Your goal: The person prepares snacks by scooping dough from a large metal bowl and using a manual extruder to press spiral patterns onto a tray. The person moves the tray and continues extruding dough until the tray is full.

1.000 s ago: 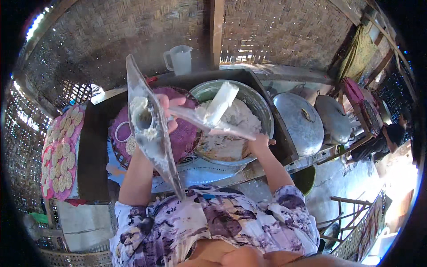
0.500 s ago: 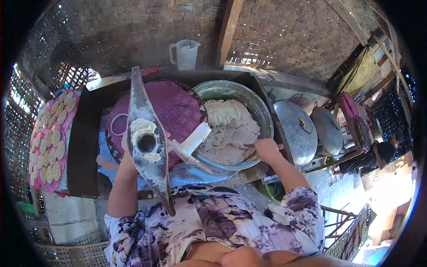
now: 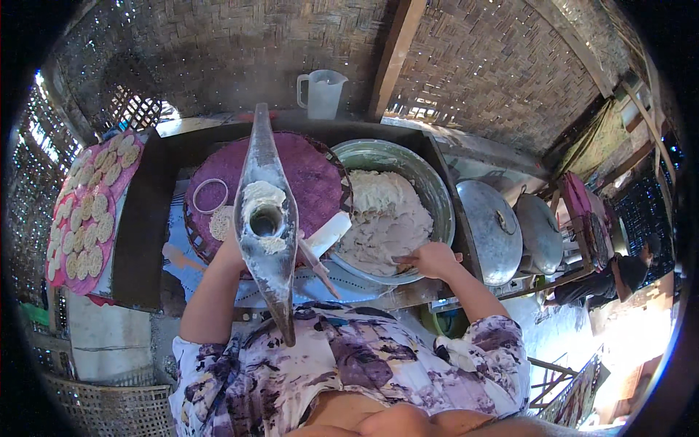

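Observation:
My left hand (image 3: pixel 234 253) is closed around a long, tapered press (image 3: pixel 260 175), partly hidden under it. White dough clings around the hole in the press's middle. Left of the press, a pale lattice disc (image 3: pixel 221 223) and a pale ring (image 3: pixel 210 196) lie on a purple mat (image 3: pixel 309 171) in a round tray. A white plunger (image 3: pixel 329 232) with a wooden handle lies by the tray's right edge. My right hand (image 3: pixel 435 261) is closed at the near side of a large basin (image 3: pixel 445 197), around a short brown tool, mostly hidden, beside greyish-white dough (image 3: pixel 382 226).
At the far left, pink sheets carry several lattice discs (image 3: pixel 95 207). A translucent jug (image 3: pixel 325 95) stands by the woven wall. Domed metal lids (image 3: pixel 489 233) are right of the basin. A person (image 3: pixel 619 277) is at the far right.
The press and my left hand have shifted slightly away from me, and the lattice disc beside the press now shows. My right hand has slid a little nearer me along the basin.

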